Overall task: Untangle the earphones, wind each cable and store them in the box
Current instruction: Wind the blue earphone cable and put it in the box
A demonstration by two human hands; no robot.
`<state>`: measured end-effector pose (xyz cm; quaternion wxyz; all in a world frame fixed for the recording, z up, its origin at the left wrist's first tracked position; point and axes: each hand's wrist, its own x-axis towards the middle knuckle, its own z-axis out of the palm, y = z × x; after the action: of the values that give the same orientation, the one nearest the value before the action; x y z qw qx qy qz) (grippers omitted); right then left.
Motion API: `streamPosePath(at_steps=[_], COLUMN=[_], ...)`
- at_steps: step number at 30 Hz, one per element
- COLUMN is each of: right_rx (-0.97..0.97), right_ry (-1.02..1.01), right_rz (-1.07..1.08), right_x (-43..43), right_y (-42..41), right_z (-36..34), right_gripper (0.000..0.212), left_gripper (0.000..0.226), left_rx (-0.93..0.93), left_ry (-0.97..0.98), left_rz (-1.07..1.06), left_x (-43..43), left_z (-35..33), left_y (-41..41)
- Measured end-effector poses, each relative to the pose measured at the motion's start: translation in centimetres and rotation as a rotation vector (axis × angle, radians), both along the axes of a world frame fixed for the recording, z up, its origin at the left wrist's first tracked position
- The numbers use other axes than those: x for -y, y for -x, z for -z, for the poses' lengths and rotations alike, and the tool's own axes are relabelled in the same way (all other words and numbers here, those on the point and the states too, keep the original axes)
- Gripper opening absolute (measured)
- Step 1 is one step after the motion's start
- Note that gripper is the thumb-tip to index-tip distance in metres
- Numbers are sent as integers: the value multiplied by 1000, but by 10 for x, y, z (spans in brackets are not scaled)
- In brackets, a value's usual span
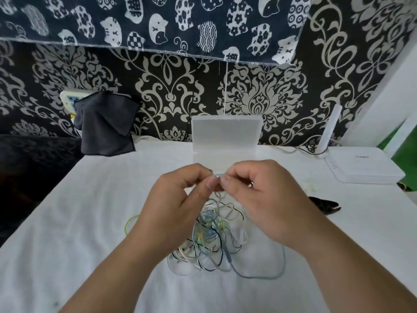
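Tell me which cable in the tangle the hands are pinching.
The pale blue cable, between left hand and right hand; the other cables lie loose below.

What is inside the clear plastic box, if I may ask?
The visible part of the clear plastic box looks empty; its near edge is hidden behind the left hand and right hand, both pinching a light-blue earphone cable.
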<state>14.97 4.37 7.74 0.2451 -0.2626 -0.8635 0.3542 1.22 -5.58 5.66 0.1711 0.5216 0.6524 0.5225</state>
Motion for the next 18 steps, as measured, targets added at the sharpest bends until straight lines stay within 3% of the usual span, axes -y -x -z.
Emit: streamPosePath(at_steps=[3, 5, 7, 9, 12, 16, 18], right_rx=[-89, -227, -370, -516, -694, -844, -849], right_ry=[76, 168, 322, 492, 682, 934, 1007], right_rz=[1, -7, -50, -22, 202, 304, 307], right_x=[-4, -5, -6, -9, -21, -39, -44], right_y=[-4, -5, -4, -5, -9, -21, -24], right_z=[-4, -8, -10, -13, -19, -20, -17], right_gripper=[33, 34, 33, 35, 36, 40, 39], left_gripper=[11, 22, 26, 28, 26, 28, 21], left_rx=[-101, -331, -393, -325, -172, 304, 421], left_ry=[137, 232, 294, 315, 291, 167, 77], left_rz=[-67, -78, -84, -114, -117, 28, -18], left_x=[0, 0, -1, 0, 1, 2, 2], left_z=[7, 17, 22, 24, 24, 18, 16], left_y=[8, 13, 16, 20, 29, 32, 32])
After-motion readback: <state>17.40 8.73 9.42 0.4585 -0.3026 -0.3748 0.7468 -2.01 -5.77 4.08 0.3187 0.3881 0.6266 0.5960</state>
